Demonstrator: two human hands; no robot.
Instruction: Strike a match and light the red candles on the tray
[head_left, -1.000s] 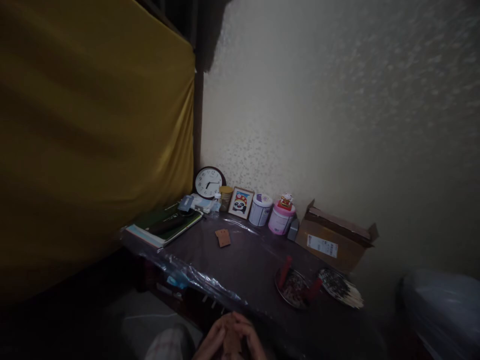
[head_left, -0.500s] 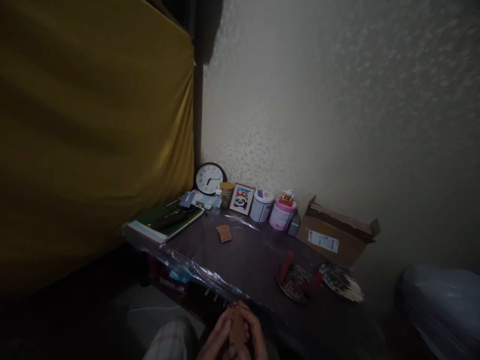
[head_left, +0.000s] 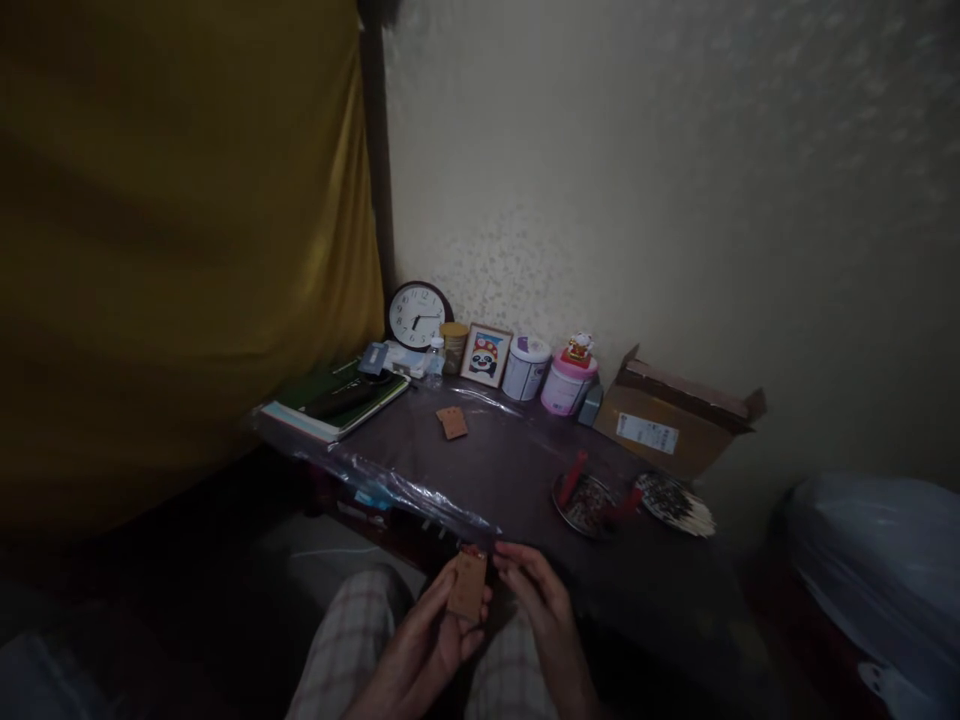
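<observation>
My left hand [head_left: 424, 645] holds a small brown card [head_left: 468, 585] upright over my lap, fingers curled under it. My right hand [head_left: 541, 600] is beside the card on its right, its fingertips touching the card's top edge near a small red piece. Both hands hover just in front of the near edge of a dark low table [head_left: 510, 470] wrapped in clear plastic. A second brown card [head_left: 452, 422] lies flat on the table farther back.
Along the wall stand a round clock [head_left: 416, 314], a framed panda picture [head_left: 485, 355], two tubs [head_left: 525, 367] and a cardboard box [head_left: 675, 415]. Books [head_left: 334, 405] lie at the table's left. A dish with red sticks [head_left: 589, 500] sits right. A yellow curtain [head_left: 172, 230] hangs left.
The view has tilted down, so my hands show more fully. They were clasped together around the card; now my right hand has parted from the left and the card is plainly visible.
</observation>
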